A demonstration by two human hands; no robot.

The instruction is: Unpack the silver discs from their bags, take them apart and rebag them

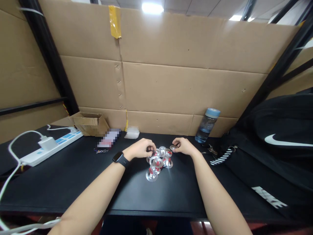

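A cluster of several small silver metal discs with red centres (158,162) lies on the black table (73,182) in front of me. My left hand (141,148), with a black smartwatch on the wrist, is curled closed at the cluster's left edge, its fingertips pinching one disc. My right hand (182,146) is closed too, pinching a small silver disc (173,147) just right of the cluster's far side. The two hands are a short distance apart.
A white power strip (52,145) with a plugged charger and cables lies far left. An open cardboard box (89,123), a blurred-out item and a white packet (132,133) sit at the back. A blue-lidded water bottle (207,125), keys and a black bag (276,147) are to the right. Cardboard walls surround the table.
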